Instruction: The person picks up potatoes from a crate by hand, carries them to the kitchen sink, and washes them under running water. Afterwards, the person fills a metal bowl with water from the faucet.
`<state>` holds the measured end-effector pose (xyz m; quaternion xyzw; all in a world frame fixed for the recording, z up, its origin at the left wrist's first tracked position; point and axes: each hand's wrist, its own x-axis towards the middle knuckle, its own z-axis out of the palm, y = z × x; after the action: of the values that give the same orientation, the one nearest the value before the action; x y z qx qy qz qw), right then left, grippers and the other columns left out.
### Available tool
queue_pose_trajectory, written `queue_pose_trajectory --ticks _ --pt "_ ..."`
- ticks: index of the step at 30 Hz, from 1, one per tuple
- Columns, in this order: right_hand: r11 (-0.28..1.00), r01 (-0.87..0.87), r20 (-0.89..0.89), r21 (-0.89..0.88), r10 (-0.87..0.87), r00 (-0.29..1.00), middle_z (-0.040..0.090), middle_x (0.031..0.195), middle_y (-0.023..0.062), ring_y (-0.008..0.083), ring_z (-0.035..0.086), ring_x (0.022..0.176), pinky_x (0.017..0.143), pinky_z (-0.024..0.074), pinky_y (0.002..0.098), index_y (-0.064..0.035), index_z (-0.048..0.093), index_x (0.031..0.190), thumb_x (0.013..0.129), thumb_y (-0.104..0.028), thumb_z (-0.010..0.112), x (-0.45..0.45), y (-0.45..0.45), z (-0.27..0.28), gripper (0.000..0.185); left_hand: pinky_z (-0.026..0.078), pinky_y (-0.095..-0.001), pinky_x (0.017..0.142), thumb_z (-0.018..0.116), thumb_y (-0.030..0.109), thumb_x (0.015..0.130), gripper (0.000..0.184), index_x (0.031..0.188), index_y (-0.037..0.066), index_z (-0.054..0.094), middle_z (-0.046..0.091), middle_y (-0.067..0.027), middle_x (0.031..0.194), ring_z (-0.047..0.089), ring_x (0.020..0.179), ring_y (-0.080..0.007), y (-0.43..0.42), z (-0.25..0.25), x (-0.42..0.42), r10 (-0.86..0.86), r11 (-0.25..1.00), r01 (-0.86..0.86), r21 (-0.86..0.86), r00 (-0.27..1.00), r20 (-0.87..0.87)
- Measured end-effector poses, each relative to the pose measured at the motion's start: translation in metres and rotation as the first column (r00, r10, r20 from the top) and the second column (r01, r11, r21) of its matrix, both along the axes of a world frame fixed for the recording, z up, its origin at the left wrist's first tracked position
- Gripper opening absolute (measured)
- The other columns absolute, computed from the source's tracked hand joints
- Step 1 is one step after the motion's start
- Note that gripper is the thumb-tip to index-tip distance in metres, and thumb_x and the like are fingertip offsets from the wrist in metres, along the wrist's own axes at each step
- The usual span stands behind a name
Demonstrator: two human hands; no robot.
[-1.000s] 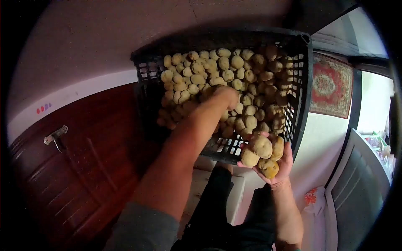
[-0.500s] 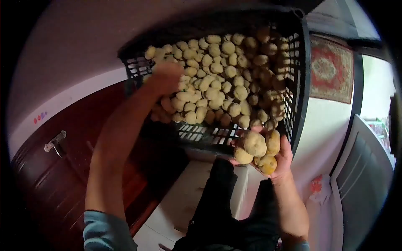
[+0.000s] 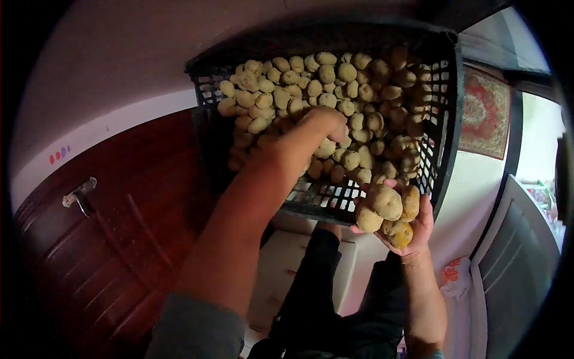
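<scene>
A black plastic crate [image 3: 311, 209] with slotted walls holds a wide layer of potatoes [image 3: 299, 91]. Over its middle, my left hand [image 3: 330, 122] reaches down among them, back of the hand up. Its fingers curl against the potatoes, and what they grip is hidden beneath the hand. At the crate's near right corner my right hand [image 3: 422, 230] is turned palm up, fingers cupped around several potatoes [image 3: 385, 202]. One of these, the lowest [image 3: 398, 233], shows a yellow, damaged-looking patch.
A dark red wooden door [image 3: 137, 209] with a metal handle [image 3: 81, 194] stands at left. Below the crate is a pale drawer cabinet [image 3: 278, 272], beside my legs in black trousers. A patterned rug [image 3: 485, 110] hangs at right, above a grey panel [image 3: 514, 263].
My left hand has moved from the crate's left side rightward to its middle. My right hand still holds its potatoes. The whole view has shifted slightly, with the crate now farther right and lower.
</scene>
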<state>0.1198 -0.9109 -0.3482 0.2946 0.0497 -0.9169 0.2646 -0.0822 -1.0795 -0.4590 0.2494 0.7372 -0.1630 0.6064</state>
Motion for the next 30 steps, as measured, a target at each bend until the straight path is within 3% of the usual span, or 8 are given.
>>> queue_pose_trajectory --ticks 3,8,14,16,19,23,27,30 --pt "0.993 0.063 0.019 -0.103 -0.061 0.998 0.037 0.137 0.0180 0.0445 0.035 0.125 0.091 0.0333 0.0697 -0.0148 0.038 0.134 0.082 -0.064 0.046 -0.003 -0.004 0.002 0.072 0.048 -0.0418 0.085 0.058 0.018 0.072 0.044 0.115 0.005 0.062 0.059 -0.0151 0.118 0.057 0.106 -0.0278 0.010 0.011 -0.006 0.089 0.991 -0.077 -0.111 0.990 0.105" --pt "0.994 0.071 0.030 -0.085 -0.069 0.997 0.038 0.136 0.0183 0.0446 0.033 0.127 0.092 0.0326 0.0699 -0.0136 0.037 0.135 0.082 -0.063 0.048 -0.004 -0.002 0.003 0.073 0.050 -0.0444 0.067 0.065 0.026 0.074 0.032 0.101 0.008 0.068 0.066 -0.0085 0.099 0.063 0.087 -0.0249 -0.009 -0.001 0.026 -0.548 0.836 0.548 -0.010 0.835 -0.058" --pt "0.992 0.072 -0.014 -0.107 -0.074 0.997 0.033 0.139 0.0200 0.0454 0.034 0.126 0.091 0.0330 0.0699 -0.0134 0.038 0.134 0.082 -0.064 0.045 0.002 -0.002 0.001 0.072 0.048 -0.0428 0.058 0.062 0.020 0.073 0.019 0.086 0.010 0.071 0.067 -0.0082 0.085 0.062 0.075 -0.0226 -0.089 0.045 0.013 -0.675 0.736 0.668 -0.115 0.709 -0.204" --pt "0.991 0.066 -0.053 -0.119 -0.073 0.996 0.034 0.138 0.0202 0.0452 0.034 0.126 0.091 0.0330 0.0697 -0.0134 0.039 0.134 0.082 -0.064 0.044 0.004 -0.001 -0.002 0.072 0.050 -0.0446 0.063 0.061 0.020 0.073 0.020 0.084 0.006 0.070 0.066 -0.0126 0.088 0.063 0.075 -0.0270 -0.102 0.061 -0.001 0.289 0.955 -0.201 0.217 0.791 -0.539" --pt "0.992 0.040 -0.049 -0.116 -0.046 0.998 0.037 0.136 0.0206 0.0451 0.036 0.125 0.091 0.0330 0.0699 -0.0132 0.041 0.133 0.082 -0.064 0.044 0.005 -0.001 -0.002 0.071 0.050 -0.0438 0.074 0.060 0.021 0.075 0.027 0.091 0.000 0.066 0.065 -0.0185 0.093 0.063 0.085 -0.0328 -0.053 0.051 0.011 0.053 0.952 0.084 0.295 0.903 -0.427" --pt "0.996 0.018 -0.042 -0.083 -0.022 0.999 0.039 0.135 0.0202 0.0449 0.036 0.124 0.091 0.0321 0.0708 -0.0134 0.040 0.132 0.081 -0.065 0.045 0.004 0.001 -0.006 0.073 0.047 -0.0408 0.087 0.060 0.022 0.075 0.038 0.106 0.000 0.061 0.062 -0.0193 0.106 0.059 0.101 -0.0348 -0.007 0.001 0.025 0.529 0.810 -0.433 0.395 0.830 -0.175" --pt "0.998 0.000 -0.038 -0.062 -0.002 0.999 0.038 0.135 0.0194 0.0445 0.036 0.125 0.092 0.0318 0.0706 -0.0148 0.039 0.133 0.080 -0.067 0.045 0.007 -0.001 -0.003 0.074 0.047 -0.0408 0.088 0.058 0.020 0.075 0.036 0.105 0.000 0.061 0.061 -0.0203 0.109 0.058 0.104 -0.0340 -0.001 0.011 0.023 0.356 0.924 -0.329 0.193 0.926 -0.129" --pt "0.998 -0.020 -0.051 -0.053 0.017 0.999 0.037 0.137 0.0180 0.0440 0.035 0.125 0.092 0.0317 0.0702 -0.0158 0.039 0.133 0.081 -0.066 0.045 0.005 0.001 -0.005 0.073 0.048 -0.0404 0.084 0.058 0.017 0.075 0.033 0.102 -0.002 0.062 0.060 -0.0222 0.110 0.058 0.104 -0.0329 -0.008 -0.007 0.034 0.445 0.852 -0.313 0.420 0.855 -0.265"
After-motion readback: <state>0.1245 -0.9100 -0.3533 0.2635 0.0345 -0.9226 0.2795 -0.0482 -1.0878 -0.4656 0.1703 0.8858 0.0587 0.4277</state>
